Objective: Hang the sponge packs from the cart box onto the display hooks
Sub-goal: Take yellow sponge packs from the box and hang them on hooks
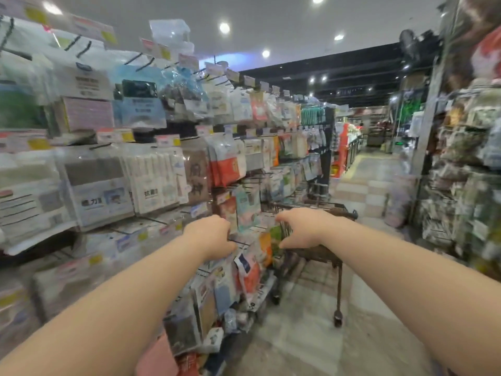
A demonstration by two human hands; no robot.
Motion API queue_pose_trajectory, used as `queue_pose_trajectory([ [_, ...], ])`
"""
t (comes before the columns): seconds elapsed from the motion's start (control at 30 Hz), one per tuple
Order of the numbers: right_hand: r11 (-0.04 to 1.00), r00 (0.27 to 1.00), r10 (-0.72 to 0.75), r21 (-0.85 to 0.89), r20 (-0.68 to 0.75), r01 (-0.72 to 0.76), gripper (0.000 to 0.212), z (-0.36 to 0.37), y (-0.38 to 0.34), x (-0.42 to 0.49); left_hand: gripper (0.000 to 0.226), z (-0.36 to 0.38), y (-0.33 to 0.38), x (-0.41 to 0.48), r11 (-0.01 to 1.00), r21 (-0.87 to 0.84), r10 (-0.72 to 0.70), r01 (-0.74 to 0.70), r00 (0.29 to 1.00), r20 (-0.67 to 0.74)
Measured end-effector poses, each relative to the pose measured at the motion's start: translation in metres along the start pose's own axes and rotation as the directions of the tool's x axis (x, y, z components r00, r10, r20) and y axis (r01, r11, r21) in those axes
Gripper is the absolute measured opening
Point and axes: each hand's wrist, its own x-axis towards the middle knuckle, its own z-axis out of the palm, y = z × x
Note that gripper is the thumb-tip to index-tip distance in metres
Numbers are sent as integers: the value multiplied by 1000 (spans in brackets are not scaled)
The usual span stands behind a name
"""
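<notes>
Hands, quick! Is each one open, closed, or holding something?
Left hand: fingers curled by a display hook; whether it grips anything cannot be told.
Right hand: thumb and fingers hold a green and orange sponge pack.

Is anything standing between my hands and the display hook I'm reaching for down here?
Nothing visible does. The left hand is right at the black hook, and the right hand is at the orange-green pack just right of it. Other hanging packs crowd above and below; blur hides the fine gaps.

Colourful sponge packs (266, 246) hang from display hooks (240, 241).
</notes>
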Motion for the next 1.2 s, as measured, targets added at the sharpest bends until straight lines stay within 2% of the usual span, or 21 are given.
queue_pose_trajectory([
  [0.23,994,994,105,-14,39,-104,68,38,142,-8,46,20,132,86,988,-79,134,-130,989,55],
  [0.4,986,984,166,12,60,-167,68,63,218,0,43,39,201,140,975,-79,214,-209,975,58],
  [0.67,958,953,287,-16,95,-287,62,85,322,55,38,65,262,270,942,-108,324,-318,945,48],
  [0.73,950,946,311,-13,92,-312,61,84,348,79,43,70,274,313,934,-136,336,-329,941,33],
  [0.93,908,905,413,26,99,-417,68,80,423,165,47,68,303,440,912,-142,391,-385,920,16],
  [1.2,890,884,448,31,138,-456,66,98,527,247,48,86,365,566,892,-141,439,-430,898,34],
])
